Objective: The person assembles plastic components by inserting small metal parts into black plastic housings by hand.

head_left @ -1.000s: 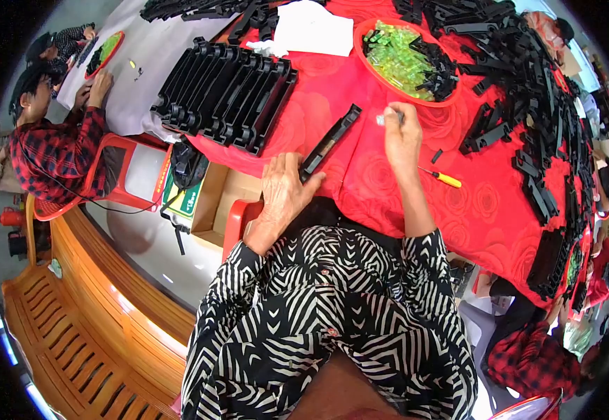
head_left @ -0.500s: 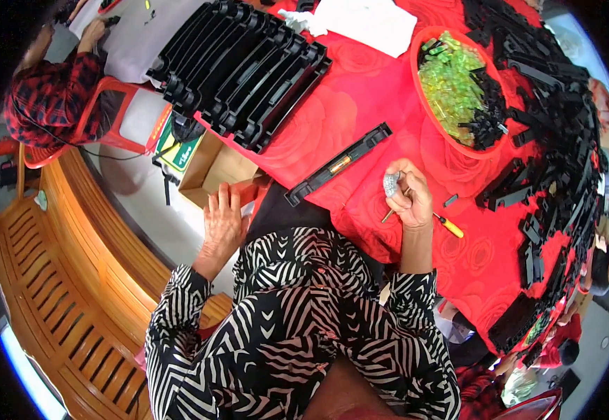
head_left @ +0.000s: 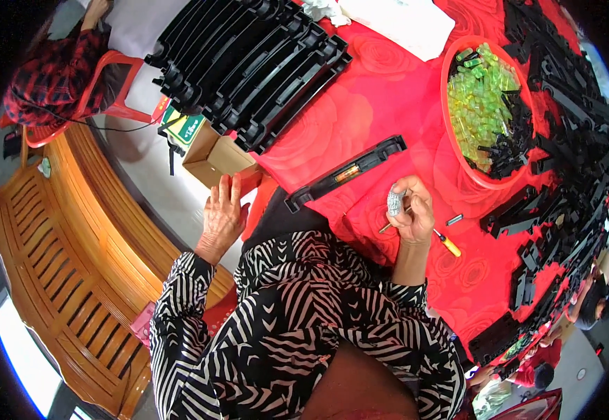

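My right hand [head_left: 413, 210] grips a rounded grey piece [head_left: 394, 203] with print-like marks; my left hand [head_left: 222, 215] is loosely open. A long black plastic bar [head_left: 329, 183] lies on red rose-patterned cloth [head_left: 374, 87]; a green-and-yellow box [head_left: 188, 127] bears white lettering.

Right hand [head_left: 417, 214]: fingers curled round a small grey object [head_left: 394, 203], its kind uncertain, being partly covered. Screwdriver [head_left: 450, 246]: yellow handle right of these fingers. Red bowl [head_left: 490, 184], holding green and black pieces: beyond them, to the right. Long black part [head_left: 322, 187]: between both hands' fingers. Left hand [head_left: 222, 218]: fingers extended, cardboard box [head_left: 233, 154] just beyond their tips.
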Motion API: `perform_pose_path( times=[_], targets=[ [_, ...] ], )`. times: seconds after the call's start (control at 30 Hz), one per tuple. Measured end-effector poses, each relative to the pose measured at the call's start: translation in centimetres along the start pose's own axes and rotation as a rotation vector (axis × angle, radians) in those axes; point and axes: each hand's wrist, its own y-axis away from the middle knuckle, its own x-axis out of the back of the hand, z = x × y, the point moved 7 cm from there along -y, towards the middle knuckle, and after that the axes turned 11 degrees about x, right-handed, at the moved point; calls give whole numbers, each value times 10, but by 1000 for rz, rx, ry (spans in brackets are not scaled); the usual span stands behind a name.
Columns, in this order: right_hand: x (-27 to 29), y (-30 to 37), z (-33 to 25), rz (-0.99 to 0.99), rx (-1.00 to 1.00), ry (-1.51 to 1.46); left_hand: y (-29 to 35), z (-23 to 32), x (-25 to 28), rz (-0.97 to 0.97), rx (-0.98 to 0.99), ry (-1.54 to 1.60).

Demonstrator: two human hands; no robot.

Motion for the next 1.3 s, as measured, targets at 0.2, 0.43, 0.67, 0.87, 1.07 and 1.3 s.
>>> perform_pose_path(
  times=[0.2,0.43,0.67,0.87,1.07,1.3],
  targets=[
    [0,-2,-8,2,51,51,3,4,8,-8,-73,238],
    [7,-1,-9,69,-15,14,9,1,-7,-5,-157,285],
    [-1,-6,-4,15,-46,-50,8,-4,-6,-23,-145,304],
    [-8,-5,-5,-21,-32,3,7,1,2,31,-125,249],
    [-12,-3,-4,-78,-15,-28,10,1,-5,118,-120,59],
    [-8,3,-3,-84,13,46,6,13,-1,139,-73,-49]
  ],
)
